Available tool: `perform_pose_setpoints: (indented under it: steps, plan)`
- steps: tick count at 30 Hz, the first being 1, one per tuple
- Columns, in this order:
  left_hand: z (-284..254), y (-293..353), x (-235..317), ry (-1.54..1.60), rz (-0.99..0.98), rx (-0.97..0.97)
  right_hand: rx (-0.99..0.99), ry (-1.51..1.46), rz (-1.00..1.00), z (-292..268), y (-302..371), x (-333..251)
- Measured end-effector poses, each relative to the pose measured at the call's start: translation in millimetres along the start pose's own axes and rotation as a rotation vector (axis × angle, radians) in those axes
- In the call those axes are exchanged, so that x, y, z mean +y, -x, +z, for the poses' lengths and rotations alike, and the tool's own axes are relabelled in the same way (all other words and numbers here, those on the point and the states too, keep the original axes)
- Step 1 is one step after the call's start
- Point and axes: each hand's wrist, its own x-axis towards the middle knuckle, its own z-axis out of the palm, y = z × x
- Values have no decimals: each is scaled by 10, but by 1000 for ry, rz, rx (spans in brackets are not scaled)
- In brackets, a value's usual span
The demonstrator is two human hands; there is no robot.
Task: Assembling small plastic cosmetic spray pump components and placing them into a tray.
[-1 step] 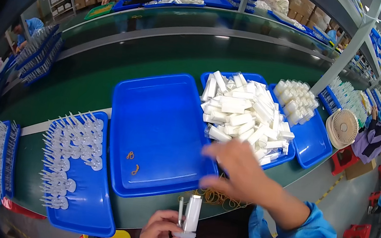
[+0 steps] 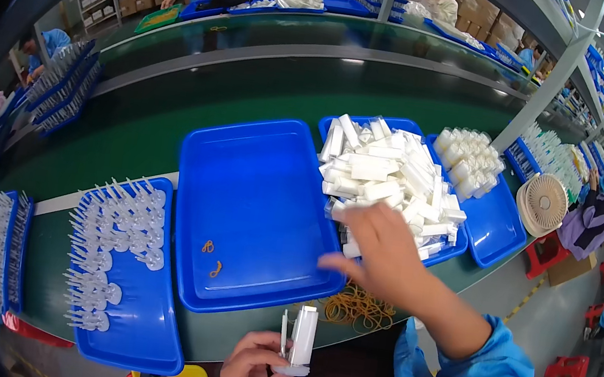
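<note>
My left hand (image 2: 253, 369), low in the view, grips a clear round-based plastic piece with a thin upright prong (image 2: 284, 332). A white rectangular block (image 2: 304, 336) stands upright on that base beside the prong. My right hand (image 2: 384, 257) holds nothing, its fingers apart and slightly blurred, at the near edge of a heap of white blocks in clear wrappers (image 2: 385, 169). The heap fills a blue tray (image 2: 455, 244). Below the right hand lies a tangle of tan rubber bands (image 2: 357, 306) on the green table.
In the middle sits a large blue tray (image 2: 256, 190) with two small rubber-band clumps. To its left, another blue tray (image 2: 140, 320) carries rows of clear pronged bases (image 2: 118, 221). Right are upright wrapped pieces (image 2: 467, 161) and a beige fan (image 2: 542, 203). Co-workers are farther off.
My right hand has shifted slightly up and right, toward the white heap, uncovering more of the rubber bands. The left hand keeps its hold almost unmoved.
</note>
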Motion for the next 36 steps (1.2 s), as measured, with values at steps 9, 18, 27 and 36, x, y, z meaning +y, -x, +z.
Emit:
perform_pose_setpoints:
  steps: [9,18,27,36]
  plan:
    - [2,-43,55,-66,45,-15,-146,-7,156,159,-159,108]
    - [103,-166,118,-409,180,-65,-275,-1644,737,35,45,-229]
    - [116,-238,50,-451,331,-66,-379,-1821,868,25,97,-128]
    - [114,-275,64,-482,267,-81,-565,-927,464,-171,96,-126]
